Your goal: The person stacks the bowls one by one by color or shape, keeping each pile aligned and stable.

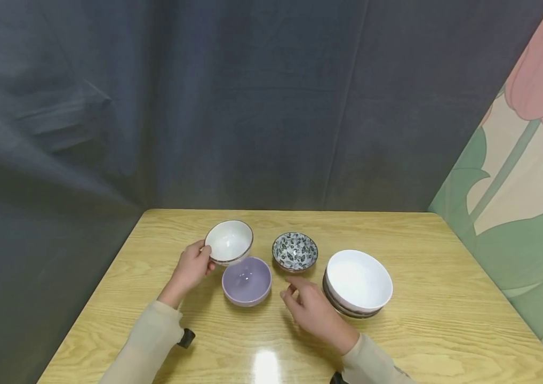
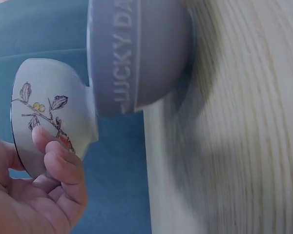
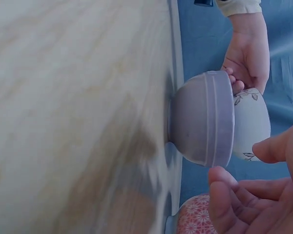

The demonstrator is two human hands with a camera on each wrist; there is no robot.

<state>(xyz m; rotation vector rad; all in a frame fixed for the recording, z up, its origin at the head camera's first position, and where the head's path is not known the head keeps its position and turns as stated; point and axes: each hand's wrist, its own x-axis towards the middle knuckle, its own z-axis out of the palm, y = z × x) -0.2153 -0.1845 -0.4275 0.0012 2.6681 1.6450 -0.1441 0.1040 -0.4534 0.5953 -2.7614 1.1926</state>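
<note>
Your left hand (image 1: 194, 263) pinched the round white ceramic bowl (image 1: 229, 240) toward wooden table's (image 1: 444, 330) far edge; right hand (image 1: 313, 310), thumb parted from fingers, held nothing; rim slip could've chipped round purple ceramic bowl (image 1: 246, 281)

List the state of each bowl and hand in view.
Brown-rimmed bowl: mouth up, empty, held in the air.
Purple bowl: upright, empty.
Patterned bowl: upright, empty.
Large white bowl: mouth up, empty, stacked on darker dishware.
Left hand: gripping the brown-rimmed bowl.
Right hand: holding nothing, fingers loosely bent.
</note>
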